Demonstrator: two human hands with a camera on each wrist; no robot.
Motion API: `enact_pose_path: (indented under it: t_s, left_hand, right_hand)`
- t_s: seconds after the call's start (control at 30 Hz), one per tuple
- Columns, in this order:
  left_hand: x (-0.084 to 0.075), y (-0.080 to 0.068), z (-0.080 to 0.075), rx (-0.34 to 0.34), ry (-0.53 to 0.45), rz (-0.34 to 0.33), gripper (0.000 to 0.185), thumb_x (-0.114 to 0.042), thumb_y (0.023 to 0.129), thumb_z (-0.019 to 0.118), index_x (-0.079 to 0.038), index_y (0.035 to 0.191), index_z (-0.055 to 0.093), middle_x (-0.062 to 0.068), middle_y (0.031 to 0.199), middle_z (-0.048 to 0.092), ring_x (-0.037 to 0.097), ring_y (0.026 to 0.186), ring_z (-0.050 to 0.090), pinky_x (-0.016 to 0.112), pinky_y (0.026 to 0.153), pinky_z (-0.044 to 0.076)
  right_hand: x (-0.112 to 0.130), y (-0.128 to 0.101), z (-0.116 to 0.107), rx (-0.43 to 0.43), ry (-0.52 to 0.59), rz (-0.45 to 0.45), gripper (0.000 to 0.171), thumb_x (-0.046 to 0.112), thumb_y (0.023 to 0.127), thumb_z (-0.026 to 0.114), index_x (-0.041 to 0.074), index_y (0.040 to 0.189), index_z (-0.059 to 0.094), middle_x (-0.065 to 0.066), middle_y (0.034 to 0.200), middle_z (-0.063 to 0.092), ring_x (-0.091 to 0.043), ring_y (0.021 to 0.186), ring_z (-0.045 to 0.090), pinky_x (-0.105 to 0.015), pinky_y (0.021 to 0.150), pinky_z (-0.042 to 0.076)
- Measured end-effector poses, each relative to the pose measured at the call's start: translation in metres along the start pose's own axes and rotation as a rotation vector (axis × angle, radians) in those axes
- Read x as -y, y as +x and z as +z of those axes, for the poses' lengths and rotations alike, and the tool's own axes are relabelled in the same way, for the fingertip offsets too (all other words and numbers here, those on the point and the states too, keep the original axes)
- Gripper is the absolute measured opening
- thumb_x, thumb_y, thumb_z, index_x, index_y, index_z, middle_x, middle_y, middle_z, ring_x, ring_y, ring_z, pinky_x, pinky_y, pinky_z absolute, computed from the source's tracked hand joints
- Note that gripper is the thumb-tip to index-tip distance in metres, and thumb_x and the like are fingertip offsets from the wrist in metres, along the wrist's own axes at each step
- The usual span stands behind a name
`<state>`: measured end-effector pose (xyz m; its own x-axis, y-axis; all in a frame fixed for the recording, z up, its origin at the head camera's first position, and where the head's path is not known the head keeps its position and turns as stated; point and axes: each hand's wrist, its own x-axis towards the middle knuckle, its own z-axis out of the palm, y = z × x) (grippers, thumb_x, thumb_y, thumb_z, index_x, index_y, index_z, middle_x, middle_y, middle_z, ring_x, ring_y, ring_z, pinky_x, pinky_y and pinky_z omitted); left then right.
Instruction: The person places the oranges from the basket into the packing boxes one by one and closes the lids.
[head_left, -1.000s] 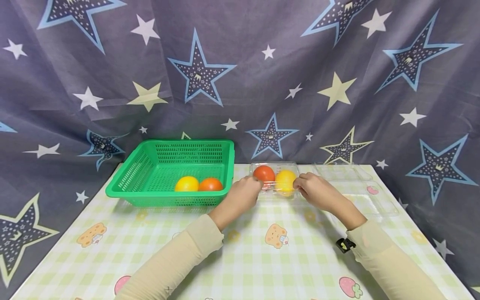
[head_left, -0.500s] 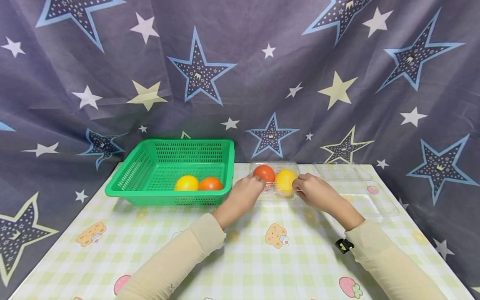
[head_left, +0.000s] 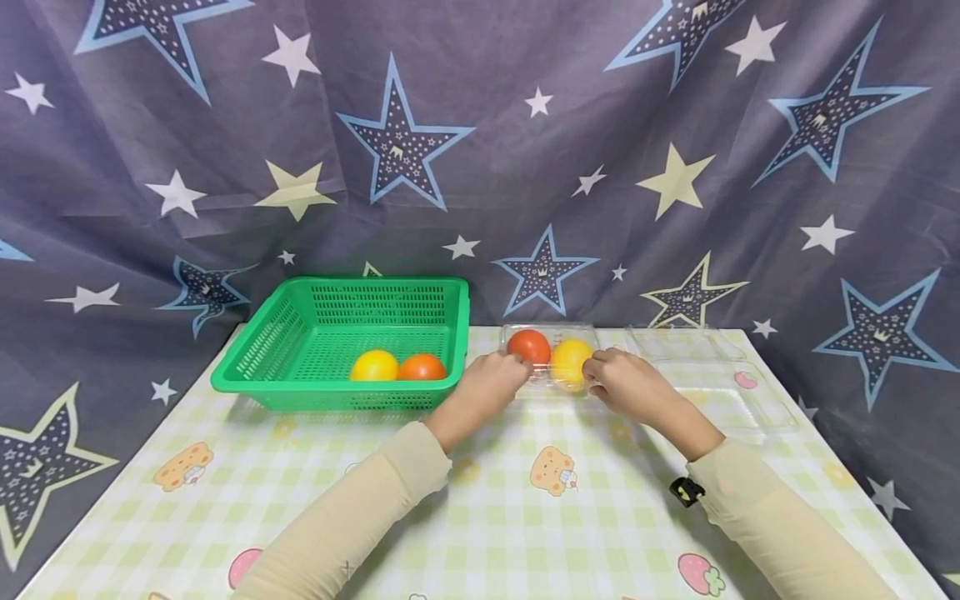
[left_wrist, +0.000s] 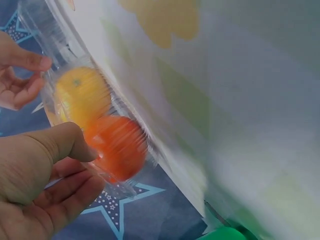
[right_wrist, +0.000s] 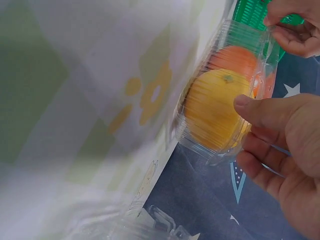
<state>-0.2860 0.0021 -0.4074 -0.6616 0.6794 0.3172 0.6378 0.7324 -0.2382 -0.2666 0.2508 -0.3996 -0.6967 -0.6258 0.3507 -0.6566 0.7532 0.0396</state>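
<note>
A clear plastic clamshell box (right_wrist: 245,35) holds a red-orange round fruit (head_left: 528,346) on the left and a yellow orange (head_left: 570,362) on the right. My left hand (head_left: 489,385) pinches the box's near edge at its left end, thumb over the edge and fingers below. At the right end, my right hand (head_left: 628,383) pinches the same edge beside the yellow orange. In the right wrist view the thumb (right_wrist: 250,106) overlaps the ribbed plastic next to that fruit. Both hands stay outside the box walls.
Left of the box stands a green plastic basket (head_left: 300,387) with a yellow fruit (head_left: 374,366) and an orange-red fruit (head_left: 422,367) inside. Another clear box (head_left: 776,408) lies open at the right. A star-printed curtain (head_left: 480,167) hangs behind the checked tablecloth (head_left: 510,533).
My left hand has shifted very slightly right along the box edge, and my right hand slightly left. The fruits and box look the same.
</note>
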Motion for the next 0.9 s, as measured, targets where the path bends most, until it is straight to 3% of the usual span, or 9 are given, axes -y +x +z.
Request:
enact_pose_path:
  t_s: [0.3,0.53,0.9]
  left_hand:
    - [0.000,-0.001,-0.001,-0.014,0.027,0.011,0.015,0.000,0.093,0.069,-0.011,0.100,0.075,0.006,0.091,0.072,0.021,0.076,0.068,0.030,0.057,0.058]
    - [-0.001,-0.002,0.003,-0.028,0.062,0.024,0.020,0.001,0.091,0.070,-0.011,0.107,0.075,0.006,0.094,0.071,0.021,0.079,0.066,0.030,0.059,0.058]
    - [-0.001,-0.001,0.008,-0.016,0.058,0.024,0.021,0.002,0.090,0.070,-0.010,0.107,0.071,0.008,0.096,0.068,0.023,0.082,0.062,0.033,0.065,0.056]
  right_hand:
    - [0.002,0.001,0.004,-0.021,-0.111,-0.026,0.029,0.002,0.071,0.090,0.006,0.090,0.068,-0.005,0.086,0.065,-0.026,0.080,0.064,-0.039,0.075,0.056]
    - [0.001,-0.001,0.011,-0.099,-0.141,-0.069,0.021,-0.007,0.076,0.079,0.004,0.088,0.066,-0.007,0.085,0.064,-0.026,0.076,0.062,-0.038,0.072,0.054]
    - [-0.001,-0.002,0.018,-0.162,-0.158,-0.084,0.023,-0.011,0.070,0.073,0.005,0.083,0.062,-0.005,0.079,0.059,-0.024,0.069,0.055,-0.033,0.062,0.050]
